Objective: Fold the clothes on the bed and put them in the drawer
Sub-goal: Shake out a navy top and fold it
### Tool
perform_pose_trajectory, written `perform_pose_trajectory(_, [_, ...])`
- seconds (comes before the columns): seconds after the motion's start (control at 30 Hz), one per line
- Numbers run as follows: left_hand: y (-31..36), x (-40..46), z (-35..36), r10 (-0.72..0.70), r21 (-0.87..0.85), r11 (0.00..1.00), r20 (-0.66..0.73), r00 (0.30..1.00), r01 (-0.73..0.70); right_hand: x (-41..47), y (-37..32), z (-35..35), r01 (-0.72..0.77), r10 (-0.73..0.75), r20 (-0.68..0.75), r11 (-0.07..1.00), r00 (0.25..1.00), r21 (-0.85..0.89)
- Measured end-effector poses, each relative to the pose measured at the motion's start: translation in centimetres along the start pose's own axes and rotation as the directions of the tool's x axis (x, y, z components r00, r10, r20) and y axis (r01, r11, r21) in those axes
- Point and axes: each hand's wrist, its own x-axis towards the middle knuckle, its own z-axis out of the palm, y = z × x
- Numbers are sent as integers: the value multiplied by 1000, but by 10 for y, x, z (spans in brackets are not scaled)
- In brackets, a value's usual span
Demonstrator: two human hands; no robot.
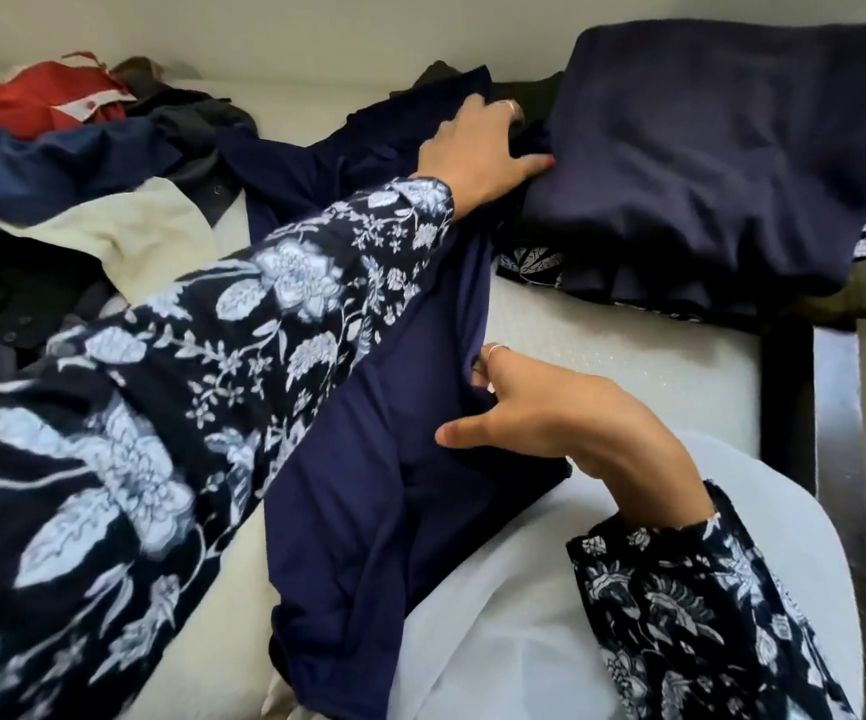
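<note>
navy garment [394, 511] is pinched mid-frame by right hand [555, 418]; far end gripped by left hand [477, 153], likely stretched for folding.

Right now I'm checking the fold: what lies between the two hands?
In the head view, only the long navy-blue jersey garment stretches from the left hand to the right hand, lying on the white mattress.

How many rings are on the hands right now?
2: one on a finger of the left hand at the far garments, one on a finger of the right hand gripping the navy garment. Hidden fingers may carry more.
</note>
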Motion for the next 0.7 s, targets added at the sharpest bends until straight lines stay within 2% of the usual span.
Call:
perform_pose_trajectory(0.1, [-1, 12, 6, -7, -53, 999, -68, 998, 3, -4, 3, -3, 0, 3, 65, 999, 998, -54])
perform_pose_trajectory(0.17, [-5, 18, 3, -50, -235, 972, -135, 990, 17, -6, 6, -4, -8, 16, 86, 996, 996, -88])
perform_pose_trajectory(0.23, [-15, 27, -7, -161, -439, 897, -205, 965, 56, -7, 8, -2, -60, 65, 46, 992, 997, -108])
perform_pose_trajectory(0.3, [-32, 39, -22, -315, -599, 792, -233, 920, 119, -9, 11, -2, -158, 152, -51, 977, 987, -141])
perform_pose_trajectory(0.37, [-54, 47, -38, -447, -732, 660, -198, 872, 172, -15, 12, -4, -229, 206, -129, 952, 970, -202])
perform_pose_trajectory(0.43, [-73, 49, -54, -523, -884, 439, -107, 846, 160, -23, 9, -7, -233, 199, -138, 921, 970, -313])
perform_pose_trajectory(0.5, [-92, 45, -69, -560, -963, 251, -66, 826, 94, -35, 0, -8, -193, 161, -113, 898, 980, -396])
perform_pose_trajectory(0.53, [-107, 41, -76, -591, -976, 205, -62, 804, 76, -38, -9, -5, -146, 112, -105, 896, 988, -419])
perform_pose_trajectory(0.63, [-160, 28, -73, -688, -988, 115, -8, 726, 98, -42, -36, 16, 61, -93, -63, 917, 994, -394])
perform_pose_trajectory(0.67, [-174, 19, -68, -719, -984, 98, 32, 695, 147, -40, -41, 26, 120, -138, -20, 917, 990, -380])
perform_pose_trajectory(0.7, [-184, 9, -61, -714, -978, 67, 90, 694, 196, -36, -45, 36, 160, -161, 32, 908, 986, -387])
